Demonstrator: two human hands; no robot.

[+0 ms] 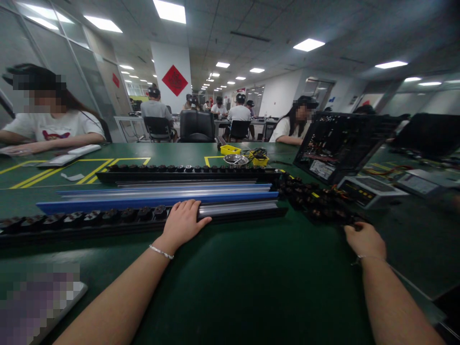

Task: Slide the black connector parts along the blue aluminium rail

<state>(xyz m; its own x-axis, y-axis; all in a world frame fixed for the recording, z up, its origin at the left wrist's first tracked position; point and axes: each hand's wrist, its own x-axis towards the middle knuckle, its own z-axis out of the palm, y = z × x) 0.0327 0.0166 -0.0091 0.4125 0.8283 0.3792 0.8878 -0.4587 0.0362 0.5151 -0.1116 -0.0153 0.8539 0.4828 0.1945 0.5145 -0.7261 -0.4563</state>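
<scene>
My left hand (182,223) lies across a long black rail (237,216), fingers stretched over it and thumb pointing right. A row of small round black parts (127,214) stands in that rail left of my fingers. At the right, my right hand (366,241) is closed in a pinch at the near edge of a heap of similar black parts (319,200). What it pinches looks like a small black part, mostly hidden by the fingers. Blue-edged rails (154,197) lie behind the near rail, and a further black rail (187,176) carries another row of black parts.
An open black computer case (341,143) stands at the right, with a power supply unit (372,190) before it. Yellow bins (230,150) and a metal bowl (235,159) sit at the back. A person (53,120) sits at the left, another (294,122) across the table.
</scene>
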